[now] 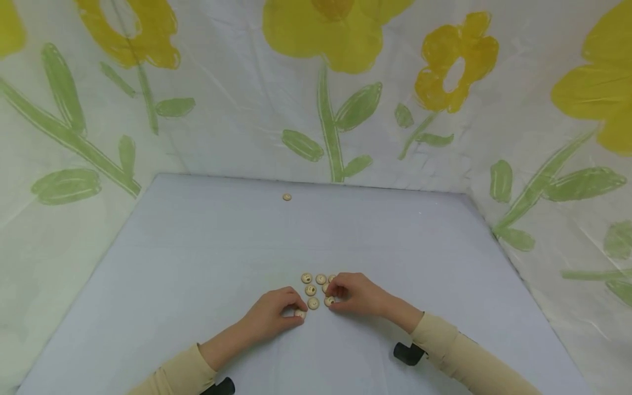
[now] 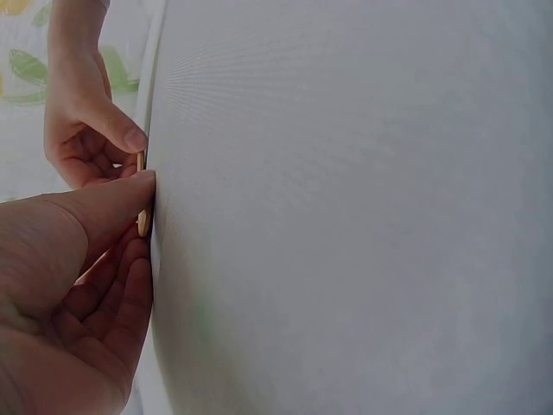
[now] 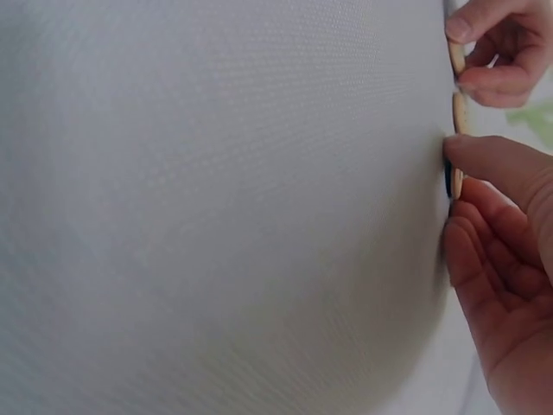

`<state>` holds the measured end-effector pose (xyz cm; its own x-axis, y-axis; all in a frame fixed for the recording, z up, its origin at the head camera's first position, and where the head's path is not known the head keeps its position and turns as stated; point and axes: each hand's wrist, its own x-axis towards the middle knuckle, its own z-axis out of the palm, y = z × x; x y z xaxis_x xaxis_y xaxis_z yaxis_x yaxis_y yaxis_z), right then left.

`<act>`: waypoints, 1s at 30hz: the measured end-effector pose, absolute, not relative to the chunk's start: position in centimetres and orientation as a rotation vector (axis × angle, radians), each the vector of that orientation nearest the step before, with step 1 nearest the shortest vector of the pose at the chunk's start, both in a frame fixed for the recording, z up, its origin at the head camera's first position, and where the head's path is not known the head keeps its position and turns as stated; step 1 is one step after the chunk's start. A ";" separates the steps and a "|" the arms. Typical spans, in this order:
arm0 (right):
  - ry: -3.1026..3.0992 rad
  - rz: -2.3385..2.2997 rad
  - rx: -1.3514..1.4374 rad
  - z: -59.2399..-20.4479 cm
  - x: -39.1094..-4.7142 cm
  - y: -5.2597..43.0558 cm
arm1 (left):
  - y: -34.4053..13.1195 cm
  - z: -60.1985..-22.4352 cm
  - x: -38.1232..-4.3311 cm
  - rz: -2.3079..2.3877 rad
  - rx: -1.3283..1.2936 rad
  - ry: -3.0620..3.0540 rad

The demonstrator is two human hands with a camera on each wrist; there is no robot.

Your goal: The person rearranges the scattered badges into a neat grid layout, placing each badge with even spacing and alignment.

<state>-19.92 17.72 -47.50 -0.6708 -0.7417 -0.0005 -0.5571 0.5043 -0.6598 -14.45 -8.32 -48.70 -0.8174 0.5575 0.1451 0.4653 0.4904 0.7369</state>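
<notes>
Small round wooden discs with dark marks lie in a tight cluster on the table's near middle in the head view. At its lower left my left hand [image 1: 275, 314] pinches one wooden disc [image 1: 300, 313] between thumb and fingers. My right hand [image 1: 359, 295] pinches another wooden disc [image 1: 329, 302] at the cluster's lower right, and its fingers hide part of the discs behind. Between the hands sits a free disc [image 1: 313, 303], with a second disc [image 1: 310, 289] and a third disc [image 1: 306, 278] above it. In the right wrist view, the right hand's disc [image 3: 458, 183] stands edge-on beside the thumb.
One lone disc [image 1: 287, 197] lies far off near the table's back edge. The pale table [image 1: 197, 247] is bounded at the back and sides by a white sheet [image 1: 222, 109] with painted yellow flowers. Black wrist mounts [image 1: 408, 354] hang below the sleeves.
</notes>
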 end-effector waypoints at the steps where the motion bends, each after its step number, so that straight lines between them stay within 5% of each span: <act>1: 2.466 -0.931 -1.096 -47.5 -19.9 17.7 | -8.3 -48.7 -14.5 1.237 0.900 2.613; 30: 2.469 -1.122 -0.940 -48.0 -20.7 17.7 | -8.3 -48.7 -14.4 1.262 0.907 2.603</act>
<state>-20.75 17.74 -48.04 -0.7527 -0.6580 0.0205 -0.4482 0.4893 -0.7481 -14.43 -8.29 -48.70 -0.8155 0.5580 0.1536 0.4662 0.4762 0.7456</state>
